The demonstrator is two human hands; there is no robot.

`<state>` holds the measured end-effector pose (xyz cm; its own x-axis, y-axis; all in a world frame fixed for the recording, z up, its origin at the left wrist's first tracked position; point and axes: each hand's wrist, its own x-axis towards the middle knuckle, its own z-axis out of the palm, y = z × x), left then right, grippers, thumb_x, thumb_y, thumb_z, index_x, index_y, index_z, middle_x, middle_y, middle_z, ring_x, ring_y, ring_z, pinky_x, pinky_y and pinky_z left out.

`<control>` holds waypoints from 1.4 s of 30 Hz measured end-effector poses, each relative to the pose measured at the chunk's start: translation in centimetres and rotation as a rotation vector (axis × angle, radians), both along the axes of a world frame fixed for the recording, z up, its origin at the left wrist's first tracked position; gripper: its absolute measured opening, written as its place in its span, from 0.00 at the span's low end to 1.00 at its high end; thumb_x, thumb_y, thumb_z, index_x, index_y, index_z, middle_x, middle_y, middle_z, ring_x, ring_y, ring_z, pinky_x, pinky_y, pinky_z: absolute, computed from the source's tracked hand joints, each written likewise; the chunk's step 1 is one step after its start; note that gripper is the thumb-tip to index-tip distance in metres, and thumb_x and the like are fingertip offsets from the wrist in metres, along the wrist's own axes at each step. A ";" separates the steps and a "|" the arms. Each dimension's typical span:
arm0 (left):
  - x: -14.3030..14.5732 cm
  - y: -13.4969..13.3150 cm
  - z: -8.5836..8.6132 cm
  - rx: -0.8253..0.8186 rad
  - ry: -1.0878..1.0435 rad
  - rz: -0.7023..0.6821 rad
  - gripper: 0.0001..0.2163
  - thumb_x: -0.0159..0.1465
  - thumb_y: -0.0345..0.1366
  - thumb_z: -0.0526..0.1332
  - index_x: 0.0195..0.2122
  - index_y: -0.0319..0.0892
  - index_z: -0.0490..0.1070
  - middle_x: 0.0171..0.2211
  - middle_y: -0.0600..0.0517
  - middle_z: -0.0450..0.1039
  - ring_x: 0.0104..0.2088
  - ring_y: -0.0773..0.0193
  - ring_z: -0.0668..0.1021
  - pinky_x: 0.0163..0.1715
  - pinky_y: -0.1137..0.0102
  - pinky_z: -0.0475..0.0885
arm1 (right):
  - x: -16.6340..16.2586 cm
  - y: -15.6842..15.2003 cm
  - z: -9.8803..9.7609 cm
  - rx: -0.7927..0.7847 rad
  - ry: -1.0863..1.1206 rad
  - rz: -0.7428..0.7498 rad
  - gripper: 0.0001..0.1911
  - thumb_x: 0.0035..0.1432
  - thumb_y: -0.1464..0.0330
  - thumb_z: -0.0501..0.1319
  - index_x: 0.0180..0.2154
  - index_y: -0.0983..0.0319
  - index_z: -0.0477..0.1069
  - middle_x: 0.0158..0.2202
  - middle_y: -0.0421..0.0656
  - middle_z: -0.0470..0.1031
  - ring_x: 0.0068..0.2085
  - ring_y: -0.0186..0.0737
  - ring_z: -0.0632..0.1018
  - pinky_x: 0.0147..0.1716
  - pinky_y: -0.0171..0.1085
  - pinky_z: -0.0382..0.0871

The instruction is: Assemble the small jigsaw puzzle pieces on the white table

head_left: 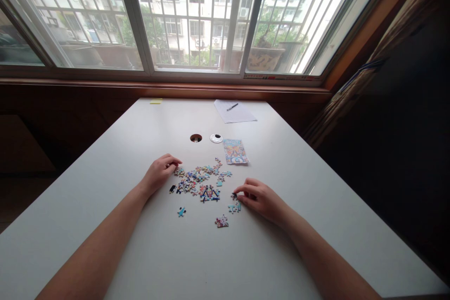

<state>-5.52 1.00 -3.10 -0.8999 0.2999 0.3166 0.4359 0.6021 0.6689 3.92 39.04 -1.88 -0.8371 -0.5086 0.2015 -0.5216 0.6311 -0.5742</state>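
My right hand (256,198) pinches a small dark puzzle piece (234,195) between thumb and fingertips, just above a few light-blue joined pieces (234,207). At the left edge of a heap of loose puzzle pieces (192,176) rests my left hand (161,172). Its fingers bend loosely, with the tips beside the pieces, and no held piece shows. A joined section with a dark zigzag pattern (210,193) lies between the hands. Closer to me are a blue piece (182,212) and a pinkish joined cluster (221,221).
Behind the heap lies a colourful picture sheet (236,151). A round hole (196,138) opens in the white table (168,253), with its round cover (216,138) alongside. Farther back are paper (239,115), a pen (232,107) and a yellow note (156,101), below a barred window.
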 end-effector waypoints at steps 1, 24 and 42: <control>0.0 0.0 0.0 -0.001 -0.001 0.000 0.13 0.63 0.31 0.54 0.40 0.44 0.79 0.38 0.51 0.75 0.36 0.63 0.78 0.37 0.70 0.73 | 0.0 0.0 0.0 0.001 0.001 0.000 0.10 0.66 0.65 0.60 0.45 0.56 0.78 0.35 0.43 0.71 0.34 0.36 0.73 0.36 0.35 0.69; 0.1 0.2 0.2 0.001 -0.002 0.001 0.13 0.63 0.31 0.54 0.40 0.44 0.79 0.38 0.51 0.75 0.36 0.63 0.78 0.39 0.69 0.72 | 2.3 -3.3 0.3 0.172 0.274 0.320 0.13 0.66 0.57 0.60 0.48 0.55 0.76 0.32 0.43 0.73 0.35 0.41 0.70 0.36 0.40 0.58; 0.0 0.1 0.1 -0.002 -0.013 0.001 0.13 0.63 0.30 0.54 0.40 0.44 0.78 0.38 0.52 0.74 0.36 0.64 0.78 0.38 0.70 0.71 | 2.6 -3.6 0.5 0.142 0.322 0.335 0.12 0.67 0.61 0.61 0.51 0.50 0.75 0.37 0.42 0.73 0.38 0.39 0.69 0.38 0.39 0.57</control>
